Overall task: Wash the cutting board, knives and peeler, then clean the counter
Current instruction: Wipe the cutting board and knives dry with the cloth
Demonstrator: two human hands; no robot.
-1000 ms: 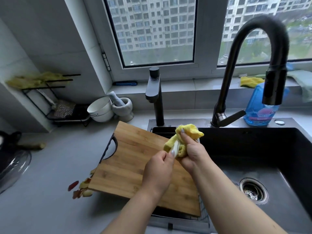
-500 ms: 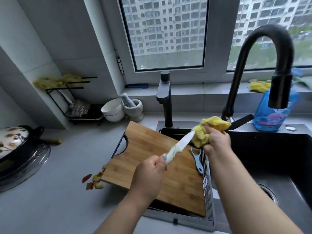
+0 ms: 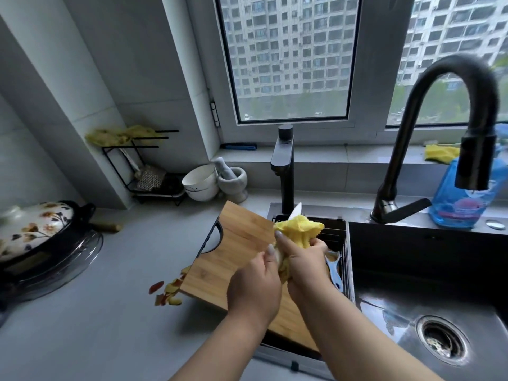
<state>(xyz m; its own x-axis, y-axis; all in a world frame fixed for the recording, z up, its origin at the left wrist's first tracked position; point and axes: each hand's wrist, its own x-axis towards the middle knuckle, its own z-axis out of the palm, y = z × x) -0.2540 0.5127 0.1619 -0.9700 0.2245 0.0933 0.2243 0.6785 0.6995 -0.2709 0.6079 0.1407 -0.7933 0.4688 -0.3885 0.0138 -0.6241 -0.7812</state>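
Note:
My left hand (image 3: 254, 281) grips the handle of a white knife (image 3: 296, 209); only its blade tip shows above the cloth. My right hand (image 3: 305, 265) squeezes a yellow cloth (image 3: 298, 229) wrapped around the blade. Both hands hover over a wooden cutting board (image 3: 242, 251) that lies tilted over the sink's left edge. A pale blue peeler (image 3: 334, 270) rests on the wire rack (image 3: 343, 243) just right of my right hand.
Fruit peels (image 3: 166, 291) lie on the grey counter (image 3: 96, 312) beside the board. The dark sink (image 3: 426, 270) with drain (image 3: 442, 340) is at right, a black faucet (image 3: 472, 133) above it. A blue soap bottle (image 3: 461, 204), bowl (image 3: 199, 182), mortar (image 3: 232, 180) and pot (image 3: 35, 229) stand around.
Half a second ago the knife blade was bare with the cloth at its tip. Now the cloth covers most of the blade and my hands are close together.

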